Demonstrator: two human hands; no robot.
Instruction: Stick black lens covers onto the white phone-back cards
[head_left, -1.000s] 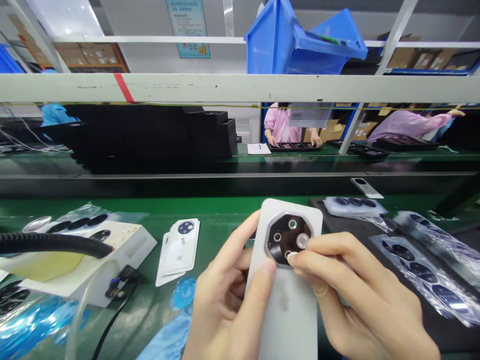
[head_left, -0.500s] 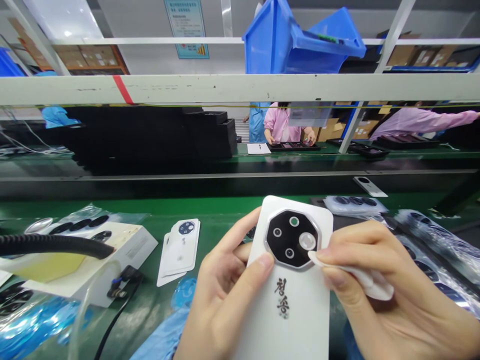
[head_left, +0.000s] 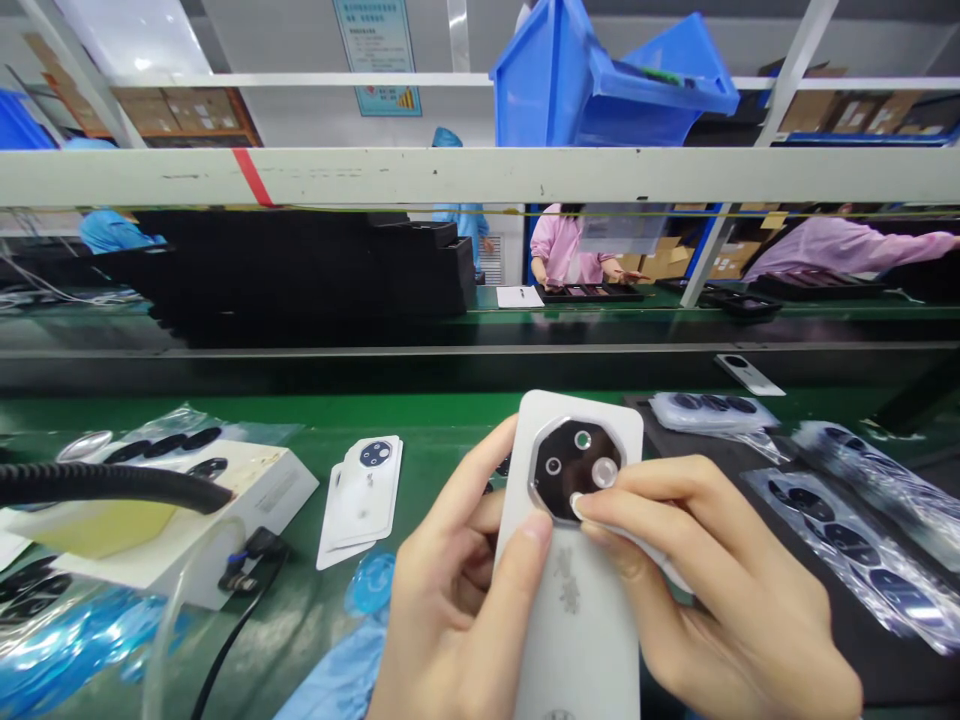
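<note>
A white phone [head_left: 581,650] stands tilted up before me, its back facing me. My left hand [head_left: 450,600] is closed around its left side, with the thumb on the back just below the camera module [head_left: 559,465]. That module is black, octagonal, with several round lenses and a silver rim. Pinched in my right hand [head_left: 727,600] is a white cleaning cloth [head_left: 664,562], mostly hidden by the fingers. Its tip touches the lower part of the module. On the green bench to the left lie white phone back panels [head_left: 364,500], overlapping.
A white box [head_left: 274,490] with a black corrugated hose [head_left: 112,487] is at the left. Film-wrapped black lens covers [head_left: 855,540] lie on a dark mat at the right. Farther back lies another phone panel [head_left: 750,375]. Co-workers work beyond, one in pink [head_left: 555,245].
My right hand has moved left across the phone, taking the cloth from the module's lower right edge to its bottom lens area. The phone has turned slightly. A co-worker in blue behind has shifted left.
</note>
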